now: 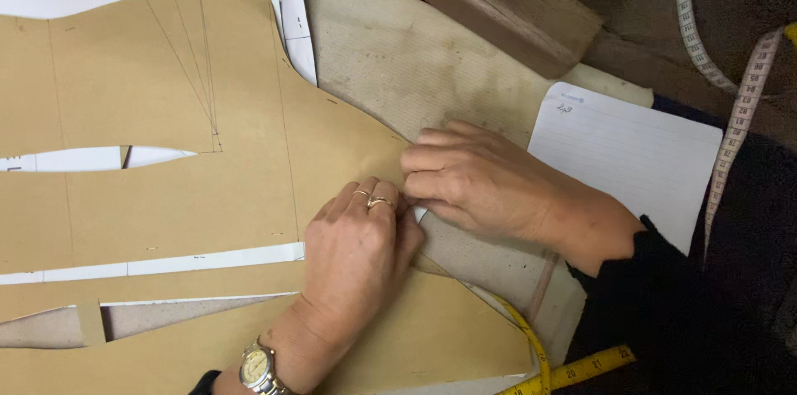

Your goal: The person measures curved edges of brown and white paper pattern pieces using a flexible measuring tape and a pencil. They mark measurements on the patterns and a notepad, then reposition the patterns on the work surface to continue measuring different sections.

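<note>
A large brown paper pattern piece (174, 187) with drawn dart lines lies flat over white paper (207, 260). My left hand (357, 250), with two rings and a wristwatch, presses down on the pattern's right part. My right hand (473, 179) rests just beyond it, its fingertips pinching or pressing the pattern's edge where a bit of white paper shows. What the fingers grip is hidden between the two hands.
A lined notebook page (631, 154) lies to the right. A yellow tape measure (573, 370) curls at the bottom, a white one (730, 112) hangs at the right. A wooden block (498, 4) sits at the top on the worn table (390, 54).
</note>
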